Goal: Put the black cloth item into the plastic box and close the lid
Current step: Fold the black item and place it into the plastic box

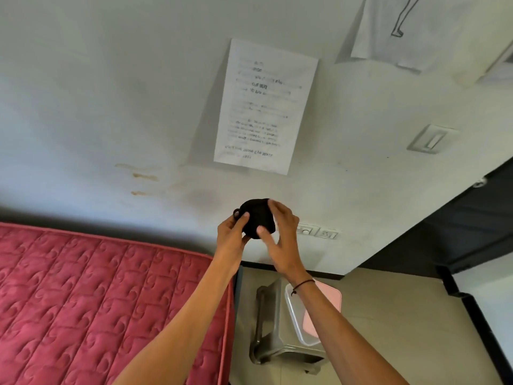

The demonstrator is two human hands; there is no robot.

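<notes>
We see both arms reaching up from the bottom of the frame toward centre. The left hand (231, 232) pinches the left edge of the black cloth item (256, 218), thumb on the front face, other fingers behind it. The right hand (280, 232) clasps the same bundle from the right, thumb pressed on its lower front, fingers curled over the top right. So both hands are closed on the cloth, which is bunched into a rounded wad, held up in the air just right of frame centre, in front of the white wall (111, 93). A small loop sticks out at the wad's left side.

A thin dark cord bracelet (302, 285) sits on the right wrist.

Lower right of centre, well below the cloth, a clear plastic box (298, 320) rests on a grey plastic stool (268, 329). A pink lid (329, 297) shows behind the right forearm, which partly covers it; we cannot tell whether it is seated on the box.

Lower left is filled by a red quilted mattress (97, 301), its corner just beside the stool. Upper centre, a printed paper sheet (263, 107) hangs on the wall, text blurred. A light switch (431, 138) sits at right, a power socket (319, 232) just right of the right hand. A dark door (458, 223) takes the right edge.
</notes>
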